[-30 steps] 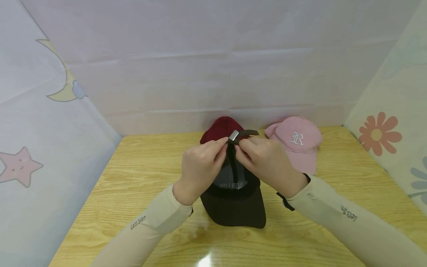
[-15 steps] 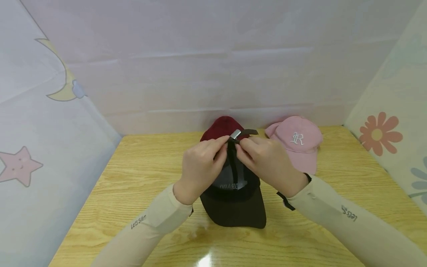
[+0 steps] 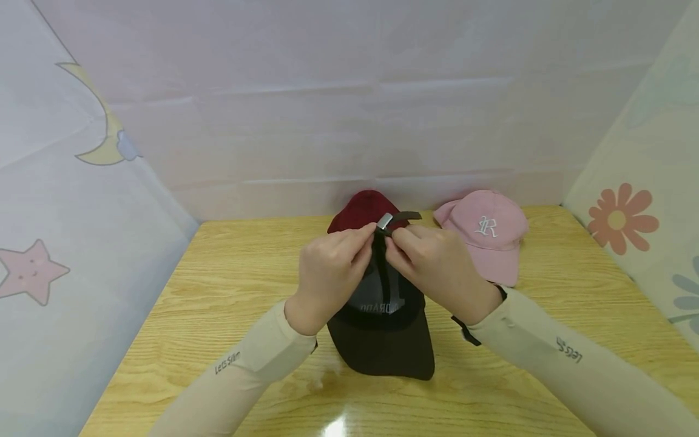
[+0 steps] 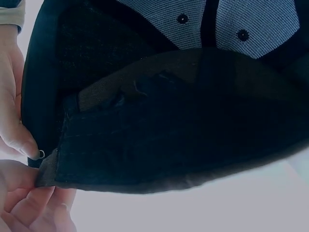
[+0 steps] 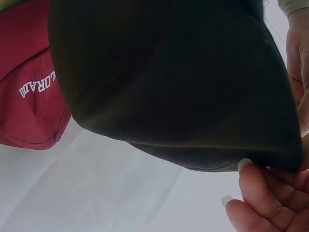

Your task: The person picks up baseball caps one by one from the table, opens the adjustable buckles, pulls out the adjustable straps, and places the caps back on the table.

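Observation:
A black baseball cap (image 3: pixel 382 349) hangs between my hands in the head view, brim down toward me and its inside showing. My left hand (image 3: pixel 333 267) pinches the cap's back strap beside a silver metal buckle (image 3: pixel 385 221). Just right of the buckle, my right hand (image 3: pixel 439 261) pinches the same closure. A loose strap end (image 3: pixel 406 215) sticks out above the right fingers. In the left wrist view the cap's dark inner band (image 4: pixel 169 140) and patterned lining (image 4: pixel 256 24) fill most of the picture. The right wrist view has the cap's smooth outer crown (image 5: pixel 169 72).
Behind the black cap a dark red cap (image 3: pixel 363 209) lies on the wooden table (image 3: pixel 246 267), partly covered. To its right is a pink cap (image 3: pixel 483 224) with a white letter. Printed cloth walls (image 3: pixel 349 133) enclose the table's back and sides.
Both hands stay almost in place at the buckle. The black cap's brim has tilted very slightly, its front edge now a little lower.

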`<state>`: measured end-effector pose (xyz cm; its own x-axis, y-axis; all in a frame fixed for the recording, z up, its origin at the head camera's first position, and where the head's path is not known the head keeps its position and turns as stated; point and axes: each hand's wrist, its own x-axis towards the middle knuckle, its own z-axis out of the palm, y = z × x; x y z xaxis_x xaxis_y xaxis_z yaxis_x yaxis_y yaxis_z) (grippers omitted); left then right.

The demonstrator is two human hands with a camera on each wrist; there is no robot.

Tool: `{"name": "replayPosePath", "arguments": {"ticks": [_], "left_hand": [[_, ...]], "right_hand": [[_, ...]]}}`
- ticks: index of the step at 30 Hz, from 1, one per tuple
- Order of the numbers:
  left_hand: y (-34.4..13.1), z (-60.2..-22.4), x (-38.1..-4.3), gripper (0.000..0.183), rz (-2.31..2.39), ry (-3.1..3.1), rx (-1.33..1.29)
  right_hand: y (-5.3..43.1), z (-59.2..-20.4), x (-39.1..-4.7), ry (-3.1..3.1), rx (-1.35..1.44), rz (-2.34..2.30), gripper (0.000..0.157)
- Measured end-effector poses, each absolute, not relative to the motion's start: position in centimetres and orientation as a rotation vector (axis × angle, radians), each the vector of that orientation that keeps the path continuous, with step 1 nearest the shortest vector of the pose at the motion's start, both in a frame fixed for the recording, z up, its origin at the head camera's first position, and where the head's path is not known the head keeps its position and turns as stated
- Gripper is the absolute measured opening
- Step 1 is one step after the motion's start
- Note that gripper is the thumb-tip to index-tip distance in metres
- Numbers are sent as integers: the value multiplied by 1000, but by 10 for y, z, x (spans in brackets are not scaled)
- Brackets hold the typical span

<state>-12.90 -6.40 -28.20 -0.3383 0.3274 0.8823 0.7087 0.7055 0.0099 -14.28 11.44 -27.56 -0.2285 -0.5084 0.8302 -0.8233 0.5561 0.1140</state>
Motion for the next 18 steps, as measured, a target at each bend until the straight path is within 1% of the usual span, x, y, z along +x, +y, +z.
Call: {"name": "replayPosePath", "arguments": {"ticks": [4,10,18], "left_hand": [[-64,-283,-129,19,-502,-1939,-812],[-65,-284,-130,21,-518,-1942,-820],[-65,-285,-130,17,-586,-1979,-786]], "right_hand": [[115,-276,-143,-1899,1076,447,39],[116,-277,-143,-1909,1066,455,31],[115,-276,-142,-1905,1061,438,38]]}}
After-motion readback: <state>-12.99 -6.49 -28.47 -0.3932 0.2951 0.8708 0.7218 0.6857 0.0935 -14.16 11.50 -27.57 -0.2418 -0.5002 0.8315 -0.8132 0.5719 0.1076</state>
